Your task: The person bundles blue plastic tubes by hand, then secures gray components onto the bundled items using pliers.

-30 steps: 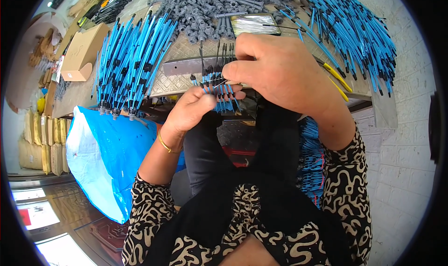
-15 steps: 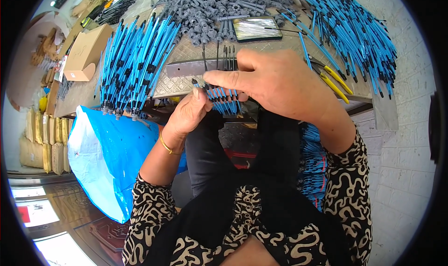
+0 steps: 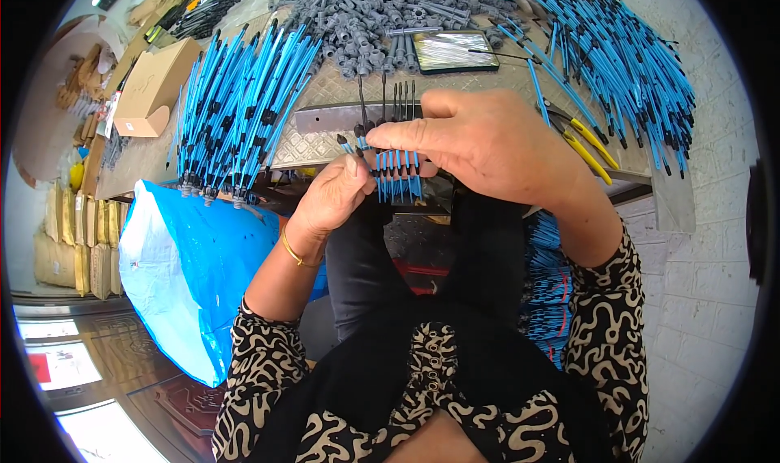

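My left hand (image 3: 335, 193) pinches the near end of a thin blue rod (image 3: 351, 145) with a dark tip, at the table's front edge. My right hand (image 3: 487, 142) reaches over from the right, thumb and forefinger closed on the same rod by a row of blue rods (image 3: 398, 170) standing side by side in a metal fixture (image 3: 325, 120). Black pins (image 3: 388, 97) stick up behind that row.
A big bundle of blue rods (image 3: 236, 110) lies left of the fixture, another heap (image 3: 617, 57) at the right. Grey plastic parts (image 3: 361, 20) pile at the back near a shiny tray (image 3: 453, 50). Yellow-handled pliers (image 3: 587, 142), a cardboard box (image 3: 154, 85) and a blue bag (image 3: 191, 268) are nearby.
My right hand has slid left along the row of rods, its fingers now over the row's left end. My left hand stays at the table edge with the rod.
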`<state>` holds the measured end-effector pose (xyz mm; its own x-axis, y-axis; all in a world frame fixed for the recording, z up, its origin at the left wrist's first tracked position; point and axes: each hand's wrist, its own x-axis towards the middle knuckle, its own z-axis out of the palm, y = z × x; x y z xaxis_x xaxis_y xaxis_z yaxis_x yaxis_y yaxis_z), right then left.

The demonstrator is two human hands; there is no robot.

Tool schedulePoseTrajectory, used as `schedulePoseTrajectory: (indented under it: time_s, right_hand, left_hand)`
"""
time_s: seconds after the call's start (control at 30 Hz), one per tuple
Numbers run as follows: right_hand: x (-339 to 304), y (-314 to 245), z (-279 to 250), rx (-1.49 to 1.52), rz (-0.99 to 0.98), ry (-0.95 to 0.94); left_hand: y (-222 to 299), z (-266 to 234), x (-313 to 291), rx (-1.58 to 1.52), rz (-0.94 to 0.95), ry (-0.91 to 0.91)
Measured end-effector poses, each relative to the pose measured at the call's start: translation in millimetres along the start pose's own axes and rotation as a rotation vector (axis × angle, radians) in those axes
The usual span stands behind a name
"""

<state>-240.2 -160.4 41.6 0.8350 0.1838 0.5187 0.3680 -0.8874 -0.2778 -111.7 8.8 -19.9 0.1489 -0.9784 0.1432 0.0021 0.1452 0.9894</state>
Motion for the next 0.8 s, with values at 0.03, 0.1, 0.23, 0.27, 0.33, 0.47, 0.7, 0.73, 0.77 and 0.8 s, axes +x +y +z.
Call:
schedulePoseTrajectory:
  time_s: [0.03, 0.1, 0.23, 0.27, 0.33, 0.47, 0.7, 0.73, 0.77, 0.8]
  right_hand:
    - [0, 0, 0, -0.007, -0.002, -0.005]
    - [2, 0, 0, 0.005, -0.006, 0.003]
    - [3, -2, 2, 0.011, -0.016, 0.033]
    - [3, -3, 3, -0.005, -0.019, 0.047]
    - [2, -5, 4, -0.020, -0.022, 0.061]
    - [1, -9, 3, -0.080, -0.005, 0.060]
    - [1, -13, 2, -0.194, -0.021, 0.073]
    - [1, -13, 2, -0.196, -0.018, 0.071]
    - [0, -13, 2, -0.191, -0.020, 0.071]
    - [0, -13, 3, -0.186, -0.023, 0.071]
  left_hand:
    - [0, 2, 0, -0.032, -0.007, 0.017]
    - [0, 2, 0, -0.065, -0.016, 0.036]
    - [-6, -4, -1, -0.010, 0.002, 0.051]
    - [-9, -8, -3, -0.039, -0.007, 0.027]
    - [-16, -15, -7, -0.096, -0.024, -0.020]
    - [-26, -15, -12, -0.014, -0.129, 0.187]
    - [-52, -32, -24, -0.119, -0.034, 0.177]
    - [-54, -34, -24, -0.153, -0.018, 0.126]
    - [-55, -35, -24, -0.155, -0.018, 0.124]
    - [-57, -35, -24, -0.147, -0.025, 0.121]
